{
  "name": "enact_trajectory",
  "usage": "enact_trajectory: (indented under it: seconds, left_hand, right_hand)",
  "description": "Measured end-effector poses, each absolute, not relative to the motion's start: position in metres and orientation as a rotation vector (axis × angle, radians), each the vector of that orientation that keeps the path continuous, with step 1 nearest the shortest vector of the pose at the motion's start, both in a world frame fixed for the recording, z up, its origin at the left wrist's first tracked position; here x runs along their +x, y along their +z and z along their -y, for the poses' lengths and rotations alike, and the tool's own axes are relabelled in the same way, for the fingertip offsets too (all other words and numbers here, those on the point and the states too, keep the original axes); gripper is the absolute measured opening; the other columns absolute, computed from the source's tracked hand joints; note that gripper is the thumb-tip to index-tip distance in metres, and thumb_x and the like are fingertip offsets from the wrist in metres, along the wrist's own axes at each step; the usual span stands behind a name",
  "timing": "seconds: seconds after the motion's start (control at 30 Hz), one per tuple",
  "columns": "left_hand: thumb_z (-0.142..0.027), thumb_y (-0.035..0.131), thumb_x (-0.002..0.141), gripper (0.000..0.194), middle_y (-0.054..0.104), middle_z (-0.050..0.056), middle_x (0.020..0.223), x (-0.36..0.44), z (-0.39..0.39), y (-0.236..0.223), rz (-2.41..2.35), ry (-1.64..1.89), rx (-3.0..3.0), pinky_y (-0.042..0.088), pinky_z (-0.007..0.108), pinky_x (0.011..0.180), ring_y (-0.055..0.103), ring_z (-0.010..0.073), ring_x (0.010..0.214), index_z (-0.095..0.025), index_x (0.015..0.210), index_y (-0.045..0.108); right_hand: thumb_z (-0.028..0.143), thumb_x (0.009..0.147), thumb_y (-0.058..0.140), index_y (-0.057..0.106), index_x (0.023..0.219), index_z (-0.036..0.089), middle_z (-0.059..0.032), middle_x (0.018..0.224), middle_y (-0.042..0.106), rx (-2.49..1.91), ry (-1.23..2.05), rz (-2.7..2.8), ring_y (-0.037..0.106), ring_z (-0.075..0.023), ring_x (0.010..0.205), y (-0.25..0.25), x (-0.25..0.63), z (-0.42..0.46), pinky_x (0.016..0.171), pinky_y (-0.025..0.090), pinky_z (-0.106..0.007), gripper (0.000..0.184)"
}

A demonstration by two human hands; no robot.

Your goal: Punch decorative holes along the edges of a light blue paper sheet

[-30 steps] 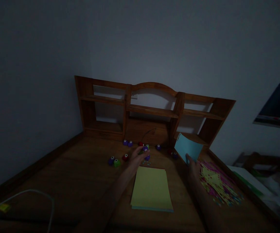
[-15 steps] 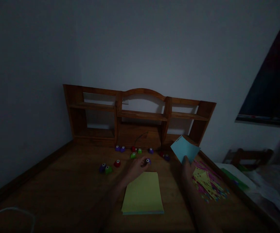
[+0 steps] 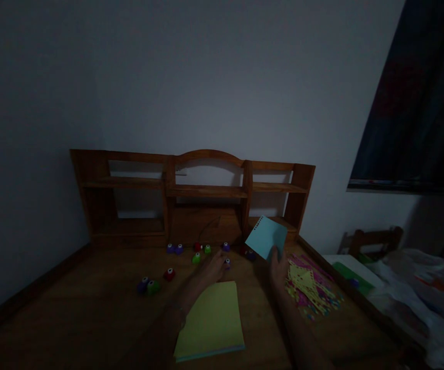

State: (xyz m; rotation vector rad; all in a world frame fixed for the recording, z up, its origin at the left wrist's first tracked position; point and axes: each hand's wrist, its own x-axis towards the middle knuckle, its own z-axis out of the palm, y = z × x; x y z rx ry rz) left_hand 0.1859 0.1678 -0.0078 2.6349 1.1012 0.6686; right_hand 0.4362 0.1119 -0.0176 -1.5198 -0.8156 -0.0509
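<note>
My left hand (image 3: 214, 267) reaches over the middle of the desk, its fingers curled in against a small purple toy (image 3: 227, 263) with one white eye. Part of that toy is hidden by the fingers. In my right hand (image 3: 279, 267), pinched at the lower edge, is a light blue sheet of paper (image 3: 267, 237) with punched holes along one side, raised above the desk. A stack of yellow paper (image 3: 211, 321) with a bluish lower edge lies below my left hand. Several similar toys stand around, among them a red one (image 3: 169, 274) and a green one (image 3: 153, 287).
Along the back of the wooden desk (image 3: 83, 318) stands a wooden shelf unit (image 3: 206, 191). Yellow and pink paper strips (image 3: 309, 282) lie in a heap at the right. Beyond the desk's right edge are a chair (image 3: 376, 239) and plastic bags (image 3: 418, 288).
The view has swung to the right. My right hand has turned the blue sheet, so its row of holes shows more clearly. The purple toy at my left fingers has shifted slightly right on the desk.
</note>
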Motion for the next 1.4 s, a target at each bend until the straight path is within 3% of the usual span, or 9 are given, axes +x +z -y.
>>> enact_trajectory:
  seconds: [0.37,1.03,1.4]
  left_hand:
    - [-0.028,0.042,0.092,0.023,0.054,0.009,0.106,0.192,-0.177,-0.015,-1.194,0.933,2.724,0.039,0.036,0.092,0.051,0.0218,0.101,-0.019,0.101,0.061]
    - [-0.025,0.044,0.089,0.022,0.054,0.01,0.108,0.217,-0.182,-0.017,-1.192,0.877,2.76,0.037,0.038,0.092,0.049,0.024,0.103,-0.018,0.102,0.062]
    - [-0.015,0.045,0.085,0.024,0.058,0.009,0.103,0.205,-0.182,-0.011,-1.205,0.895,2.612,0.04,0.034,0.091,0.053,0.0223,0.102,-0.02,0.101,0.063]
  right_hand:
    - [0.052,0.088,0.039,0.064,0.101,0.01,-0.0148,0.091,0.067,-1.433,-0.062,0.863,0.058,-0.0267,0.081,-0.024,0.437,-0.117,0.075,0.039,-0.033,0.05]
    - [0.05,0.089,0.037,0.063,0.097,0.011,-0.015,0.089,0.066,-1.432,-0.065,0.902,0.058,-0.0263,0.08,-0.022,0.436,-0.115,0.073,0.04,-0.033,0.047]
    - [0.051,0.087,0.037,0.064,0.098,0.011,-0.0138,0.089,0.066,-1.439,-0.018,0.913,0.058,-0.027,0.082,-0.022,0.431,-0.118,0.074,0.04,-0.034,0.049]
